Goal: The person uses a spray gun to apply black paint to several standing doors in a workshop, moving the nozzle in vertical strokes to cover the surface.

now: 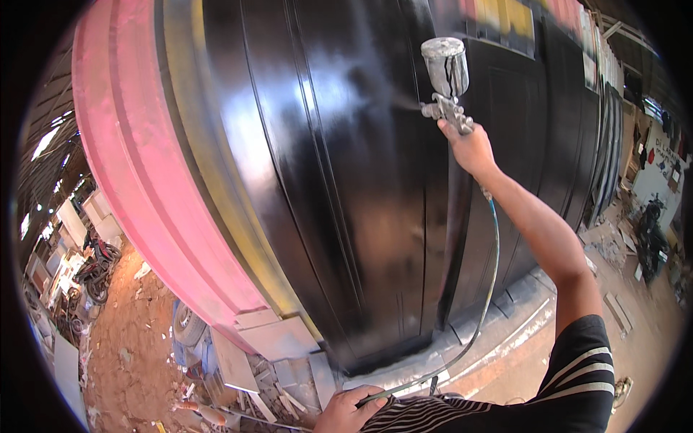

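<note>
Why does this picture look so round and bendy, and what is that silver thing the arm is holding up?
The camera sits on a person's head and looks down at their hands. Its very wide lens bends straight edges. The right hand holds a silver spray gun with a metal cup on top, raised in front of a big, shiny black door panel; a faint mist shows at the nozzle. A thin hose hangs from the gun down to the left hand, which grips it low. Beside the black panel leans a pink panel. Scraps of board lie on the dirt floor.
</note>
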The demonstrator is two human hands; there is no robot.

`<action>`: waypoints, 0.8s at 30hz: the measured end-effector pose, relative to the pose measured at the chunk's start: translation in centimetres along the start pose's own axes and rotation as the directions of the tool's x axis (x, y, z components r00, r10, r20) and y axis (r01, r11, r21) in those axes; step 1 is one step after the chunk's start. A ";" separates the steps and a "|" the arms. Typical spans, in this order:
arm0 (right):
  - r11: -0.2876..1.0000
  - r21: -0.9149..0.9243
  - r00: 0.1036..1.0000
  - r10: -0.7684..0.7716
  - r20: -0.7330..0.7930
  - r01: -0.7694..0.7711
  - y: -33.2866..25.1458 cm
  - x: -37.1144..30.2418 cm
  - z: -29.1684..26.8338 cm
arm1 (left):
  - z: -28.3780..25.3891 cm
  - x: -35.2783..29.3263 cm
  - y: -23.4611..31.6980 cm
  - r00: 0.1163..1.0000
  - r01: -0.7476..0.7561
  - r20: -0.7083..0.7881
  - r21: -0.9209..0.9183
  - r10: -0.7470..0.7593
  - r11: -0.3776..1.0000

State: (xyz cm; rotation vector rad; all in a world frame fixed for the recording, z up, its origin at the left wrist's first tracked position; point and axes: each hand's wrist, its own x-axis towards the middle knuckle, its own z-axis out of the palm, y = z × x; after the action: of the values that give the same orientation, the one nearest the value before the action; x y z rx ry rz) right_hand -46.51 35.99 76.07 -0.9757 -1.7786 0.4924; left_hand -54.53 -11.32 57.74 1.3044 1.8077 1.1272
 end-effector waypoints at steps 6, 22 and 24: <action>0.995 0.056 0.995 0.073 0.061 -0.076 5.8 -8.9 2.5 | 0.5 0.3 -1.9 0.985 0.123 0.115 0.038 -0.127 0.992; 0.911 -0.117 0.874 0.413 0.257 -0.397 21.6 -26.6 11.7 | 3.9 0.9 -9.8 0.918 0.330 0.219 0.045 -0.331 0.943; 0.889 -0.157 0.845 0.457 0.278 -0.429 24.1 -28.9 13.4 | 4.7 1.1 -12.0 0.885 0.399 0.246 0.040 -0.396 0.916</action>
State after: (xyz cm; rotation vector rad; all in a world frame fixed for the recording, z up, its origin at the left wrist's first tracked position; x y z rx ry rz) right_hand -44.41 28.49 36.89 -1.4530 -1.8570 0.9065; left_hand -55.74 -10.74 44.89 0.9551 1.7674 0.7132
